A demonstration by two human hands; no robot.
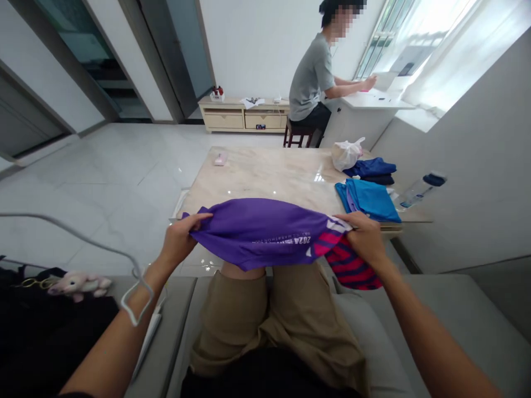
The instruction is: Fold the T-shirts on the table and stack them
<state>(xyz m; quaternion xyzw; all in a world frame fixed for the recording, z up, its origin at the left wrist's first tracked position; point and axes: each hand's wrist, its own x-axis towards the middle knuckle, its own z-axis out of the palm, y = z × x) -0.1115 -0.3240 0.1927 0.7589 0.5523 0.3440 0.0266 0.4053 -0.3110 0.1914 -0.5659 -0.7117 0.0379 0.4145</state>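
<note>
A purple shirt [257,226] with white lettering and a pink-and-navy striped part [352,268] is stretched in the air above my knees. My left hand [180,240] pinches its left end. At the other end, my right hand [365,237] is closed on the fabric by a white patterned strip, with the striped part hanging below. Beyond the shirt stands a marble-topped table [265,171]. Near my right hand, folded blue clothing [371,199] lies on the table's right side.
Dark blue folded clothes [373,168], a white plastic bag [346,155] and a clear bottle [421,190] stand at the table's right. A small pink box [219,160] lies far left. A white cable [83,232] crosses over my left forearm. Another person [311,77] sits at a desk.
</note>
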